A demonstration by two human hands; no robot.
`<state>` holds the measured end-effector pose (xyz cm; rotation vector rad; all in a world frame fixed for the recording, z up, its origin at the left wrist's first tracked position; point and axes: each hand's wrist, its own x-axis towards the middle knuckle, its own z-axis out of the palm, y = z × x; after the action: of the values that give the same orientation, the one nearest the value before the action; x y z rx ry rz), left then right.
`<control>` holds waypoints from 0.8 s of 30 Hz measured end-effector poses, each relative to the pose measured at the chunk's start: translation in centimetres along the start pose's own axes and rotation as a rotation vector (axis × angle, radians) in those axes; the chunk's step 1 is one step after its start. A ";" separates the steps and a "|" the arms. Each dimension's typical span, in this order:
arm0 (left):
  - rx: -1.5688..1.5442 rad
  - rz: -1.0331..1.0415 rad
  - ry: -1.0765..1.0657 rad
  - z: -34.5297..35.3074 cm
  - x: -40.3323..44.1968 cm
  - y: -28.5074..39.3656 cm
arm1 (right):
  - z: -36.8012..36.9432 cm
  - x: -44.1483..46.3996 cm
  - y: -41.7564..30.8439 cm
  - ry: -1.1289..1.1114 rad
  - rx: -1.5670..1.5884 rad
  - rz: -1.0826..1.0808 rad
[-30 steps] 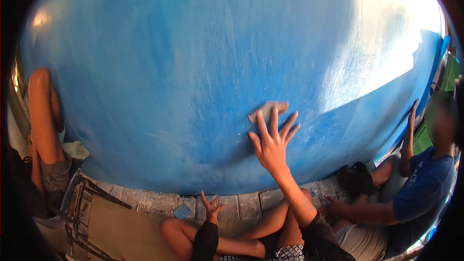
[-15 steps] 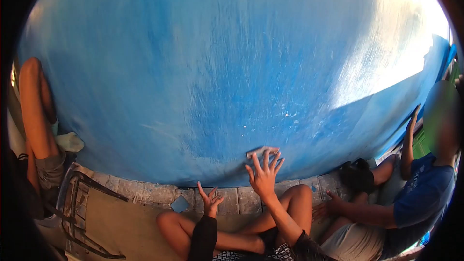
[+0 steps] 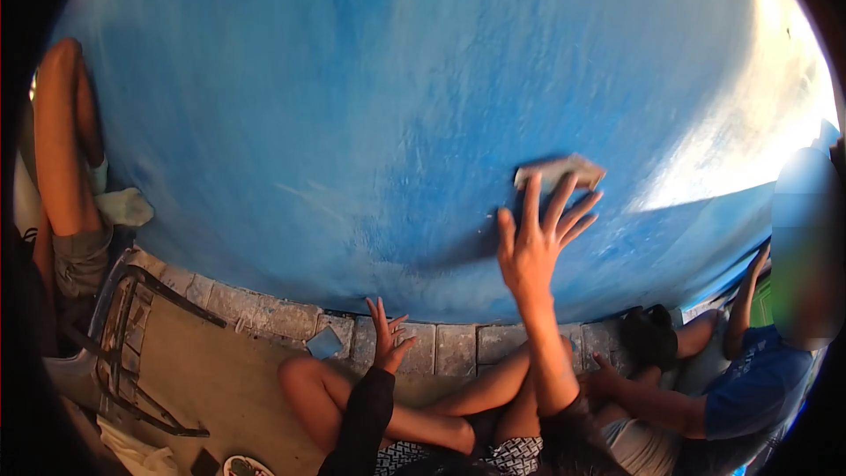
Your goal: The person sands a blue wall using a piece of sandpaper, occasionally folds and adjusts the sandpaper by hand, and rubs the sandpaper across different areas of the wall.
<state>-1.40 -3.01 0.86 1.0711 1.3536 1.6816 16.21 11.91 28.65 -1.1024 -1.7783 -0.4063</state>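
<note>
Brownish pad [image 3: 575, 166] lies between right grip [image 3: 531, 256] and blue wall [image 3: 264, 123].

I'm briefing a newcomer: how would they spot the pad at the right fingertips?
Find the big blue surface, then the right hand raised against it. At its fingertips is the pad, a small, longish, brownish-grey piece. Unlike the blue square down on the bricks, it is dull brown and up against the blue.

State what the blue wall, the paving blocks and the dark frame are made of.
Wall: glossy paint, since it throws back glare; the base beneath is hidden. Blocks: probably concrete or stone, matt, with rough faces. Frame: likely painted metal, from its thin bent bars.
</note>
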 end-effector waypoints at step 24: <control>0.021 0.026 -0.004 -0.3 0.0 0.3 | 1.9 -3.2 0.4 -0.012 0.003 0.037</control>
<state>-1.67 -3.18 1.11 1.1072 1.3630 1.6866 15.83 11.81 24.90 -1.1364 -1.7663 -0.3752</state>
